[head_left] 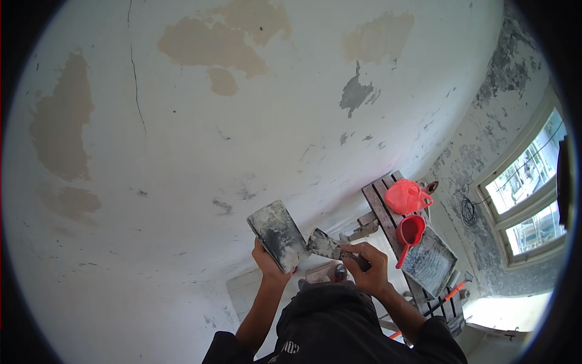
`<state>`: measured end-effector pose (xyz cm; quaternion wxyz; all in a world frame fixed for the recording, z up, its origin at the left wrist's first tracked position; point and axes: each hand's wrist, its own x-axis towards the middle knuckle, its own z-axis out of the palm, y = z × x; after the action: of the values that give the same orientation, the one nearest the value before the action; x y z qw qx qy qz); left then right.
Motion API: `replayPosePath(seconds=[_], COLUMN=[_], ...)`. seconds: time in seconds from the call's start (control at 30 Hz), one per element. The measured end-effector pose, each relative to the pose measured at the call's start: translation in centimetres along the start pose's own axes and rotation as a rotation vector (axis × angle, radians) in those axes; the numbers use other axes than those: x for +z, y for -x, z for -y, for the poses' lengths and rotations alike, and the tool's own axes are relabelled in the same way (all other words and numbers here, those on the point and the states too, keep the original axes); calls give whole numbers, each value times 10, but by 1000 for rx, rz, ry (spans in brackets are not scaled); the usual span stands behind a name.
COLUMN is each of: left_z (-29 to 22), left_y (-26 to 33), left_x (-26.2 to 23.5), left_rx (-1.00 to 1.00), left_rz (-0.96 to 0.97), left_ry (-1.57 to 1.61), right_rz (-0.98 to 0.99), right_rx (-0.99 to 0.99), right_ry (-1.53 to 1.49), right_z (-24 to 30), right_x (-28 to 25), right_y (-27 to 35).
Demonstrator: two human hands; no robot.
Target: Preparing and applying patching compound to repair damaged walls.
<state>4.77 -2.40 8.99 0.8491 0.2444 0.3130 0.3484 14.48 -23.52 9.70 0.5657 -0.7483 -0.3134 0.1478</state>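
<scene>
The left hand (267,259) is closed around the lower edge of a flat rectangular plaster board (278,235), holding it tilted up in front of the patched white wall (242,121); the board's face is smeared with grey plaster. The right hand (367,267) is wrapped in a fist around the handle of a trowel (327,244), whose grey-coated blade points left and touches the right edge of the board. Both tools sit close together just above the person's dark-clad chest, between the two raised forearms. To the right stands a wooden plank bench (379,206). On it, farthest from the person, lies a pinkish-red plastic bag (405,196), knotted and bulging, its contents hidden. Just beside it is a red plastic scoop (411,233) with a long handle, leaning over the rim of a shallow rectangular grey tray (431,261); the tray's floor is coated with grey plaster residue, and whether the scoop holds anything cannot be told. Nearer the person, on the bench's end, lies an orange-handled tool (451,292). A window (527,188) glows at the far right.
</scene>
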Motion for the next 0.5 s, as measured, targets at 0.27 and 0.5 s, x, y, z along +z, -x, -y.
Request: replayPosePath(seconds=[0.27,0.5], left_z=[19,17], left_y=[3,-4], left_x=[-4,-12], left_rx=[25,51], left_rz=[-85,-26], left_ry=[74,137], right_rz=[-50,-115], right_rx=[-81,-365], right_ry=[-76,50], right_z=[-4,-1], right_x=[33,46], right_y=[13,26])
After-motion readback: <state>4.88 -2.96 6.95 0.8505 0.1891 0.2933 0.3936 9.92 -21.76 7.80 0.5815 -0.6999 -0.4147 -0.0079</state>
